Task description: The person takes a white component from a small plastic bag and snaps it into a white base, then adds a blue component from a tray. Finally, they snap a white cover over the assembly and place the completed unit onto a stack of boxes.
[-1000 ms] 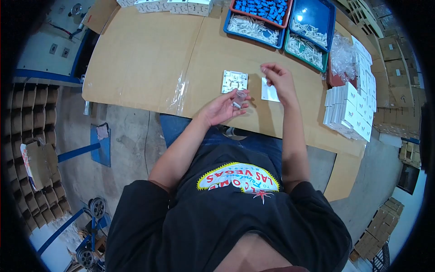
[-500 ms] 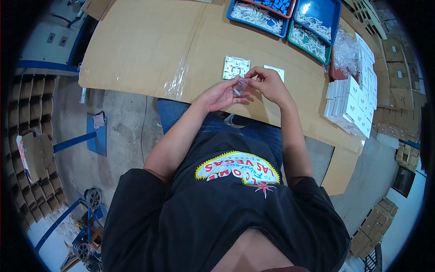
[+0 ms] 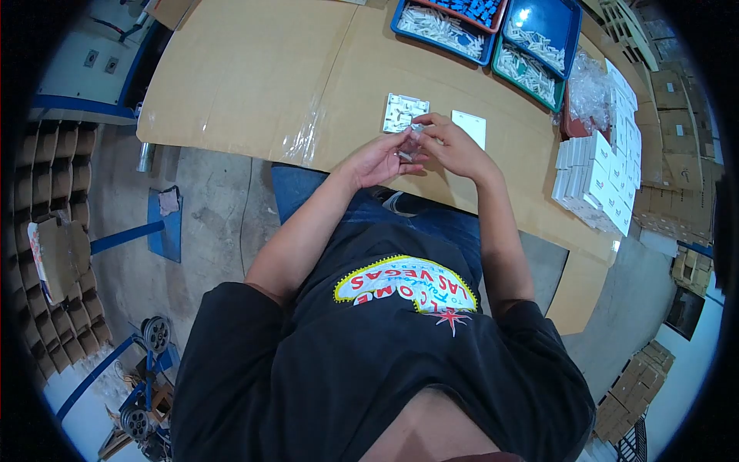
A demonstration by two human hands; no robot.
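Between my two hands is a small clear plastic bag (image 3: 409, 146) with small white pieces in it. My left hand (image 3: 379, 160) holds the bag from the left, palm up, thumb on its top edge. My right hand (image 3: 454, 148) pinches the bag's upper right side. Just beyond my fingers a white plastic plate with moulded details (image 3: 404, 110) lies on the cardboard-covered table (image 3: 254, 85). A plain white square plate (image 3: 470, 127) lies beside my right hand, partly covered by it.
Blue trays (image 3: 444, 40) of small white parts, a red tray of blue parts (image 3: 471, 11) and a green tray (image 3: 526, 75) stand at the back. Stacked white boxes (image 3: 596, 177) and clear plastic bags (image 3: 589, 92) are at the right.
My right hand's fingers have shifted slightly on the bag. The plain white plate shows more beside my hand. The whole view has shifted a little.
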